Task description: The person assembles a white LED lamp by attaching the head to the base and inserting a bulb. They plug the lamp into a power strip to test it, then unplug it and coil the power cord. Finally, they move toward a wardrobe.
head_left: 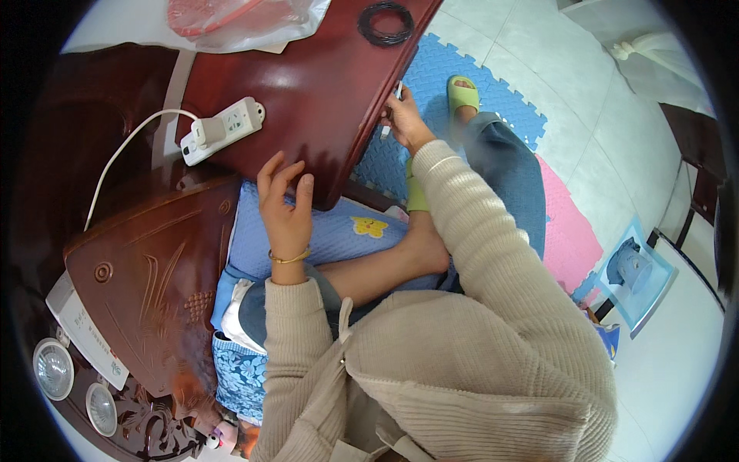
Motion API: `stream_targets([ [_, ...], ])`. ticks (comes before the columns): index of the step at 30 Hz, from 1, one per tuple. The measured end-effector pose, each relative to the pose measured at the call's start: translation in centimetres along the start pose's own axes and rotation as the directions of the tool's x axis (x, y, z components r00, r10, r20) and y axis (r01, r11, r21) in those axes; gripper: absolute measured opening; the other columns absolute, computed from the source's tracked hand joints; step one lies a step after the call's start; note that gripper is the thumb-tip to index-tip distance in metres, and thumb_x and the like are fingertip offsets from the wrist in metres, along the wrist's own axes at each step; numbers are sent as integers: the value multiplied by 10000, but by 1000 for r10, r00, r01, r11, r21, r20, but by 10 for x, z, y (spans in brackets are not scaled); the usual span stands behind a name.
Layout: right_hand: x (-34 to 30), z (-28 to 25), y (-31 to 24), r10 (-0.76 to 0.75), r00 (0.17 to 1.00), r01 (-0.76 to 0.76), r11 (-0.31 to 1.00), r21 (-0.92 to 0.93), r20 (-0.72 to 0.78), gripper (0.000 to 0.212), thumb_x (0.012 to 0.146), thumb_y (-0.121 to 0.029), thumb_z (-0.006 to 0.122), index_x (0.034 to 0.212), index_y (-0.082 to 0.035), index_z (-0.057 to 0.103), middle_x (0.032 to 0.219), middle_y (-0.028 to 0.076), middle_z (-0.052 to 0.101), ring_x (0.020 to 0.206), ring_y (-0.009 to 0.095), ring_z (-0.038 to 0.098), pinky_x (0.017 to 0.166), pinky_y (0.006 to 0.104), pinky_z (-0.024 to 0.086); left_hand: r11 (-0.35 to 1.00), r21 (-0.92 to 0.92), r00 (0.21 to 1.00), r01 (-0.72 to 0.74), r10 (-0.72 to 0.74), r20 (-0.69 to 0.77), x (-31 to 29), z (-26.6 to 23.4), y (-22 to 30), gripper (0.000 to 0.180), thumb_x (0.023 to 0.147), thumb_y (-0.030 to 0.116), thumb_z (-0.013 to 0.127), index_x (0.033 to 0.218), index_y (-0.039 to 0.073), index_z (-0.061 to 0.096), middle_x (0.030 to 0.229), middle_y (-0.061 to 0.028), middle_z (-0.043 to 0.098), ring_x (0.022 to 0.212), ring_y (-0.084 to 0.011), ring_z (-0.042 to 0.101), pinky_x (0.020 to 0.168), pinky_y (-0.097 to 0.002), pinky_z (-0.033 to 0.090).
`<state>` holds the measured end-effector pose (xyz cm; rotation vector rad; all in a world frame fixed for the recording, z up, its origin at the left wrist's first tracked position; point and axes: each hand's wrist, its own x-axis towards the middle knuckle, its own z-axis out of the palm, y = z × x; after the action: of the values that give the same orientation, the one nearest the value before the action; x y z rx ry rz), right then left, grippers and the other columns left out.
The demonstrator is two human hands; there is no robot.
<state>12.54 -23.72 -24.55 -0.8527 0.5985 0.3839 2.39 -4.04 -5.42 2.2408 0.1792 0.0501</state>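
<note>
My left hand [286, 212] is raised near the corner of the dark red table [308, 100], its fingers spread and nothing in them. A gold bracelet [289, 256] circles that wrist. Beside the table's right edge, my right hand [406, 122] is closed on a slim white object [385, 132]. One end of it shows above the fingers and one below; the middle is hidden, and its kind is unclear. A white power strip [240, 118] lies on the table, farther left than both hands. In it sits a white plug [206, 132] with a white cord [127, 146] running left.
A coil of black cable [385, 25] and a clear plastic bag [254, 23] lie at the table's far side. Carved brown wood [154, 269] stands at left, by a blue cushion [339, 223]. Blue foam mats [493, 85] and a pink mat [566, 223] cover floor tiles.
</note>
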Motion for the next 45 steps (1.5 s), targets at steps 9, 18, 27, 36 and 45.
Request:
stream_targets([
  [9,-3,6,-19,-30,999,20,965,-261,-31,785,739,-100,626,1376,-64,170,892,56,495,580,123,503,445,258,375,998,41,999,-47,47,22,2,3,-4,194,838,78,619,1012,-4,630,1204,-111,509,947,-171,573,799,-259,478],
  [18,-5,11,-25,-1,1000,-6,972,-236,-31,890,713,-127,665,1393,-108,91,822,48,502,560,116,452,439,255,348,1000,7,1000,13,-13,19,1,2,-3,197,827,91,633,999,-5,634,1186,-127,520,986,-217,561,835,-288,455],
  [27,1,6,-15,-4,999,-4,980,-198,-37,829,731,-114,620,1388,-160,115,809,9,471,567,100,426,467,274,340,999,-7,999,40,-39,14,3,1,-4,197,814,95,643,986,0,639,1167,-139,536,1001,-239,559,844,-308,446],
  [36,10,-6,-11,16,1000,-13,995,-103,26,729,732,-22,608,1326,-120,195,847,29,489,547,100,434,437,249,343,1000,0,999,24,-24,22,3,0,-1,200,818,101,643,991,0,635,1152,-142,540,1012,-243,552,852,-309,448],
  [45,5,-14,-14,20,998,-12,993,-115,64,814,725,-70,662,1357,-112,150,854,32,488,570,98,435,450,248,349,999,35,998,29,-31,49,5,5,2,198,825,111,638,992,5,637,1156,-131,545,1007,-237,552,848,-302,448],
])
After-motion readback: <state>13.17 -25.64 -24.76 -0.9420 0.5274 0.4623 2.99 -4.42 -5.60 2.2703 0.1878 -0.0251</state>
